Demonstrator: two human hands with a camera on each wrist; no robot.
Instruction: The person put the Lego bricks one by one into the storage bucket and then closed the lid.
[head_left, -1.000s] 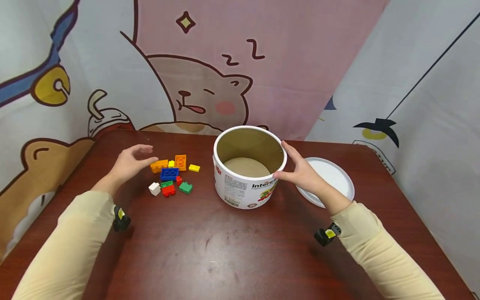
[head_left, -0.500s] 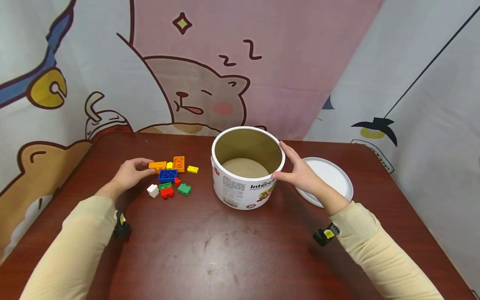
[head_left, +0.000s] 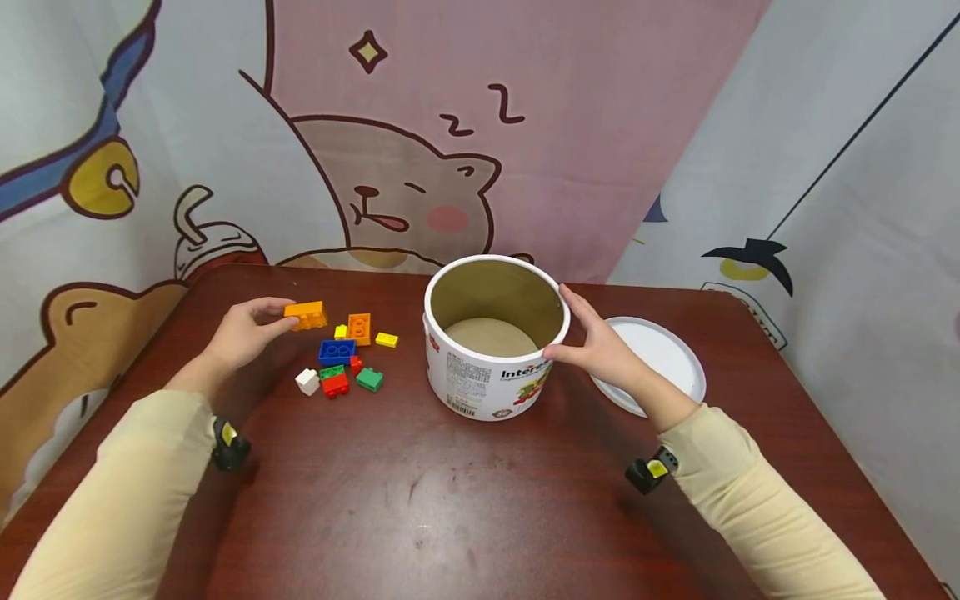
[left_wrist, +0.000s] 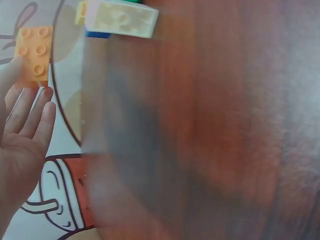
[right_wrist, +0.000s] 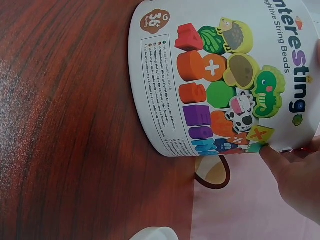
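My left hand (head_left: 243,337) pinches an orange building brick (head_left: 306,316) between thumb and fingers, above the table at the left. The brick's studs (left_wrist: 40,49) face the camera in the left wrist view. Below and to its right lie a blue brick (head_left: 337,352), another orange brick (head_left: 359,329), a yellow one (head_left: 387,340), a white one (head_left: 307,382), a red one (head_left: 335,386) and a green one (head_left: 370,379). My right hand (head_left: 596,346) rests against the right side of a white bucket (head_left: 480,387), thumb and fingers spread along its outer wall below the rim. Nothing shows inside the bucket.
A round white lid (head_left: 660,358) lies on the table right of the bucket, partly behind my right forearm. The dark red-brown table (head_left: 420,517) extends toward me. A patterned cloth (head_left: 585,125) hangs behind its back edge.
My left hand came down to the orange brick, took hold of it and lifted it up and left from the pile. The right hand and bucket have stayed in place.
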